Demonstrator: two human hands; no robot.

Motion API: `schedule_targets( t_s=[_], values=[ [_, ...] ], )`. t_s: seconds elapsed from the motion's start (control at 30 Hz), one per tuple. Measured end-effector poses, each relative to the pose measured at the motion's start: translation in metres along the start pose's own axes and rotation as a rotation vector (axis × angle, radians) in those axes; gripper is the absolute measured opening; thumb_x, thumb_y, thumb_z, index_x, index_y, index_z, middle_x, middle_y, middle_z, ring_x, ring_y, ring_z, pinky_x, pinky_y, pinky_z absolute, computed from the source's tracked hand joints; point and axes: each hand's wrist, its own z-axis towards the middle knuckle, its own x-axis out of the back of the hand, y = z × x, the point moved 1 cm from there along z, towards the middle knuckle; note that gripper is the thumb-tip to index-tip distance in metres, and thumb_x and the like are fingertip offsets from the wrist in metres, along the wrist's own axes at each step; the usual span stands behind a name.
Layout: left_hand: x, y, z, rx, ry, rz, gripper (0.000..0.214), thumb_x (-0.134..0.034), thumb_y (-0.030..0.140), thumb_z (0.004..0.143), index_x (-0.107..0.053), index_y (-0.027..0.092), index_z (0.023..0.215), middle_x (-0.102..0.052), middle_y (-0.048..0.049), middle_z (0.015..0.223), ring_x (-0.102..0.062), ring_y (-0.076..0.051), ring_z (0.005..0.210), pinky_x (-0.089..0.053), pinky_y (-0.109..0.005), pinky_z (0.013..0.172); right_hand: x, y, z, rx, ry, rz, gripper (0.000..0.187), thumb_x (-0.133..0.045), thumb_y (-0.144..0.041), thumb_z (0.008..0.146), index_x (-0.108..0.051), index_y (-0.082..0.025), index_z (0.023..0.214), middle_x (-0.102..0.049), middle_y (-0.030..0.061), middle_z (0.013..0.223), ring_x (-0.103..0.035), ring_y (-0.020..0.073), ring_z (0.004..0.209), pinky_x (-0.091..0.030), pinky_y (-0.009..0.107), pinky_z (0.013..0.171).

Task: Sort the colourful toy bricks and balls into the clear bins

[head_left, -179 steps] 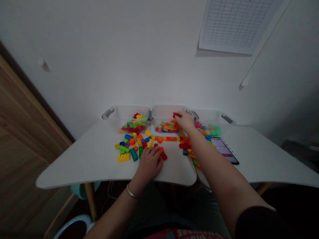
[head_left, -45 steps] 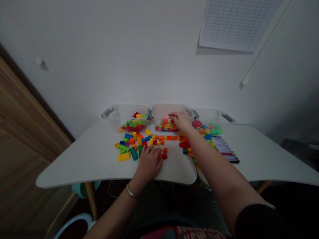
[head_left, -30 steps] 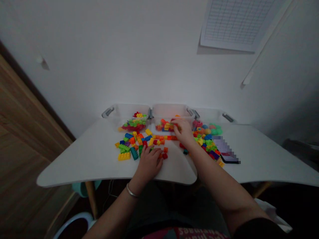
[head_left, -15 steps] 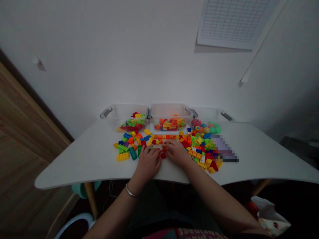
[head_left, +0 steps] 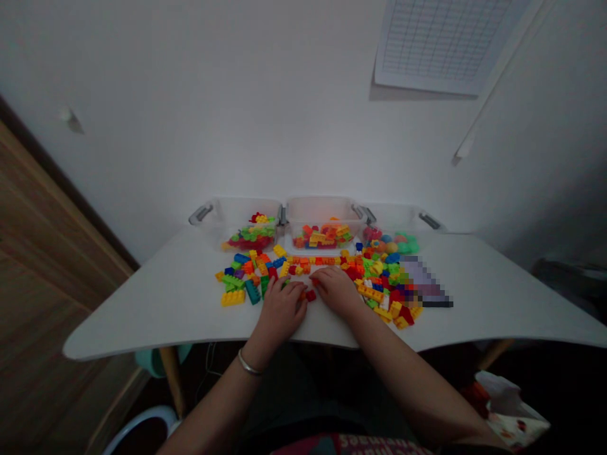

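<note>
Over the front middle of the table, my left hand has its fingers curled round red and orange building bricks. A red building brick sticks out beside its thumb; the rest is hidden under the fingers. My right hand is closed just to the right, its fingertips together over a small reddish brick, mostly covered. Behind both hands runs a row of orange and yellow bricks. A green brick and a teal brick lie left of my left hand.
Loose bricks are heaped to the left and to the right on the white table. Three clear bins holding bricks and round pieces stand against the wall. A pixelated flat device lies at the right heap.
My right hand's fingertips have drawn slightly away from the red brick by my left thumb, leaving a small gap. My left hand stays nearly still.
</note>
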Motion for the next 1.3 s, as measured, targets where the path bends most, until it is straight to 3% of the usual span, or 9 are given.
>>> schedule_targets(
  t_s=[0.17, 0.3, 0.5, 0.63, 0.73, 0.9, 1.0, 1.13, 1.3],
  values=[
    [0.0, -0.001, 0.0, -0.011, 0.006, -0.004, 0.027, -0.05, 0.024, 0.086, -0.066, 0.022, 0.109, -0.069, -0.0055, 0.113, -0.053, -0.029, 0.112, -0.032, -0.055, 0.108, -0.002, 0.002, -0.001, -0.058, 0.055, 0.013, 0.026, -0.055, -0.015, 0.086, -0.066, -0.02, 0.109, -0.068, 0.0086, 0.103, -0.058, 0.024, 0.1, -0.047, 0.04, 0.092],
    [-0.001, -0.002, -0.001, -0.016, 0.019, -0.011, 0.027, -0.051, 0.023, 0.086, -0.066, 0.021, 0.108, -0.069, -0.0065, 0.112, -0.052, -0.029, 0.114, -0.034, -0.056, 0.107, 0.002, 0.01, 0.006, -0.115, 0.282, 0.111, 0.023, -0.055, -0.021, 0.086, -0.067, -0.023, 0.106, -0.063, 0.0086, 0.099, -0.057, 0.0234, 0.097, -0.048, 0.038, 0.09],
    [-0.003, -0.003, -0.001, 0.007, 0.03, -0.029, 0.027, -0.053, 0.024, 0.085, -0.066, 0.021, 0.109, -0.07, -0.0065, 0.112, -0.051, -0.03, 0.115, -0.036, -0.056, 0.105, 0.044, 0.031, 0.038, -0.23, 0.656, 0.149, 0.021, -0.051, -0.03, 0.088, -0.065, -0.021, 0.102, -0.056, 0.0104, 0.101, -0.054, 0.0247, 0.099, -0.047, 0.04, 0.09],
    [-0.005, -0.005, -0.002, 0.003, 0.037, -0.028, 0.028, -0.054, 0.024, 0.085, -0.066, 0.022, 0.109, -0.07, -0.0068, 0.112, -0.051, -0.029, 0.115, -0.035, -0.056, 0.106, 0.071, 0.042, 0.068, -0.297, 0.769, 0.092, 0.023, -0.05, -0.033, 0.088, -0.063, -0.02, 0.103, -0.059, 0.0106, 0.104, -0.052, 0.0249, 0.102, -0.044, 0.04, 0.092],
    [-0.006, -0.005, -0.002, 0.009, 0.041, -0.026, 0.028, -0.053, 0.023, 0.085, -0.066, 0.022, 0.11, -0.07, -0.0064, 0.112, -0.051, -0.03, 0.116, -0.035, -0.056, 0.106, 0.076, 0.046, 0.089, -0.314, 0.675, 0.039, 0.029, -0.049, -0.034, 0.09, -0.065, -0.02, 0.109, -0.063, 0.0099, 0.105, -0.053, 0.0243, 0.103, -0.04, 0.04, 0.097],
    [-0.005, -0.005, -0.002, 0.008, 0.029, -0.024, 0.028, -0.053, 0.024, 0.085, -0.066, 0.021, 0.11, -0.07, -0.0057, 0.112, -0.051, -0.03, 0.116, -0.034, -0.056, 0.107, 0.069, 0.04, 0.112, -0.424, 0.301, -0.092, 0.032, -0.048, -0.039, 0.092, -0.07, -0.026, 0.111, -0.069, 0.0093, 0.105, -0.056, 0.0272, 0.106, -0.036, 0.044, 0.098],
    [-0.004, -0.004, -0.002, 0.008, 0.033, -0.029, 0.028, -0.053, 0.023, 0.085, -0.066, 0.022, 0.109, -0.07, -0.0066, 0.112, -0.052, -0.03, 0.116, -0.034, -0.057, 0.106, 0.066, 0.037, 0.115, -0.458, 0.163, -0.174, 0.036, -0.043, -0.04, 0.094, -0.073, -0.023, 0.105, -0.071, 0.0118, 0.102, -0.058, 0.0294, 0.106, -0.033, 0.048, 0.099],
    [-0.003, -0.004, -0.001, 0.015, 0.03, -0.044, 0.028, -0.053, 0.023, 0.084, -0.066, 0.022, 0.109, -0.07, -0.0068, 0.111, -0.052, -0.03, 0.116, -0.034, -0.057, 0.106, 0.062, 0.04, 0.113, -0.411, 0.174, -0.252, 0.042, -0.039, -0.038, 0.095, -0.075, -0.016, 0.096, -0.07, 0.0166, 0.106, -0.057, 0.0319, 0.109, -0.033, 0.051, 0.1],
    [-0.004, -0.004, -0.002, 0.017, 0.038, -0.035, 0.028, -0.053, 0.023, 0.085, -0.066, 0.023, 0.109, -0.07, -0.0064, 0.111, -0.052, -0.03, 0.117, -0.035, -0.057, 0.106, 0.059, 0.043, 0.109, -0.365, 0.216, -0.264, 0.039, -0.04, -0.037, 0.096, -0.075, -0.02, 0.091, -0.071, 0.0115, 0.105, -0.059, 0.0281, 0.106, -0.035, 0.048, 0.1]
  ],
)
